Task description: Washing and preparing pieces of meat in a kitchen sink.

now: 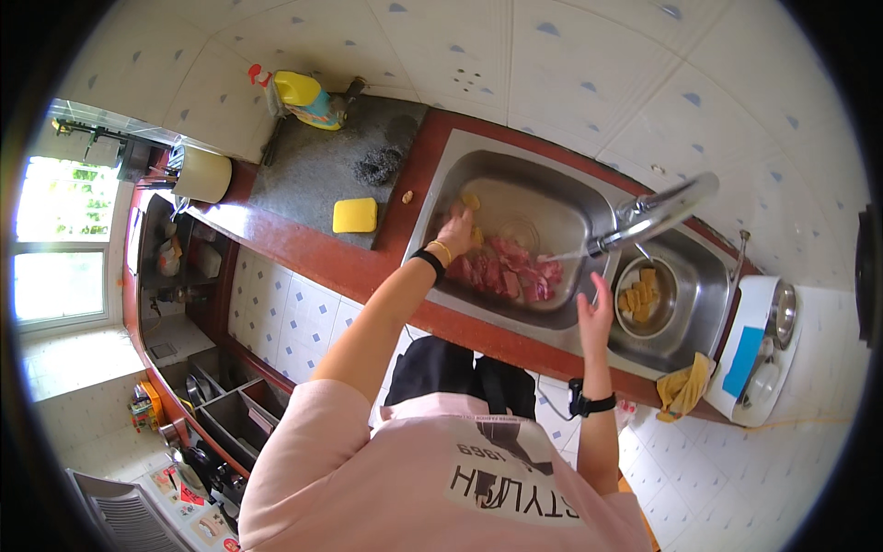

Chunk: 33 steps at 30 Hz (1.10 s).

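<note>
My left hand (pixel 457 226) reaches into the left side of the larger steel sink basin (pixel 476 165). Yellow pieces of food (pixel 470 201) show beside its fingers; whether they are gripped is unclear. Just below the hand, chunks of raw red meat (pixel 507 265) lie in the basin. Water (pixel 566 256) streams onto them from the chrome faucet (pixel 641 221). My right hand (pixel 594 310) hovers over the sink's front, near the divider, fingers apart and holding nothing. Beyond it, a round metal bowl (pixel 669 314) with yellow-brown pieces (pixel 639 297) sits in the smaller basin (pixel 710 290).
A yellow sponge (pixel 355 216), a steel-wool scourer (pixel 376 165) and a yellow spray bottle (pixel 310 100) rest on a dark slab (pixel 303 172) at left. A yellow cloth (pixel 685 388) drapes over the right counter edge, beside a white rack (pixel 752 352) with dishes.
</note>
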Motion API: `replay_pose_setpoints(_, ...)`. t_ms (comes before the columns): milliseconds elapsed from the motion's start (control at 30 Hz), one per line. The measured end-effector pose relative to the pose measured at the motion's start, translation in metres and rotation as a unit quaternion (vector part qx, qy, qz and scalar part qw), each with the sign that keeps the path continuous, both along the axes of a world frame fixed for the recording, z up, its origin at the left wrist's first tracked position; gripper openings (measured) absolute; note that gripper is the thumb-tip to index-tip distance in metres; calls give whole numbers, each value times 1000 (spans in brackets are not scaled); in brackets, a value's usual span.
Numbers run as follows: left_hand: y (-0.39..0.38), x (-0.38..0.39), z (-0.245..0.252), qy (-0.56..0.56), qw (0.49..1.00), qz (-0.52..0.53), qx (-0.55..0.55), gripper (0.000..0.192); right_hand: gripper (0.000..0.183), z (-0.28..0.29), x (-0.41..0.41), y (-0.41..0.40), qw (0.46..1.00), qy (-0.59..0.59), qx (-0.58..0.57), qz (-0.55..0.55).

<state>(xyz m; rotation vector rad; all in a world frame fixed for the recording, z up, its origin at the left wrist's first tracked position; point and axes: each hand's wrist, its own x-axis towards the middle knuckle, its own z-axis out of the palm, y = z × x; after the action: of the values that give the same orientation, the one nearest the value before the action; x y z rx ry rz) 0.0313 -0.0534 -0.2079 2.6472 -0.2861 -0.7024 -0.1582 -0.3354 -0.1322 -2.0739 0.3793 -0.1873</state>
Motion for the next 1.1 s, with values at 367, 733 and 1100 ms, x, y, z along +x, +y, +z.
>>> replay_pose_setpoints(367,-34,31,-26,61,991,-51,104,90,28,-16,22,47,978,135,155,40)
replay_pose_setpoints(733,-55,18,5,53,982,-151,-99,39,31,-35,63,40,960,93,261,34)
replay_pose_setpoints(1100,-138,-44,57,63,967,-125,-211,29,17,-24,77,44,811,85,551,-179)
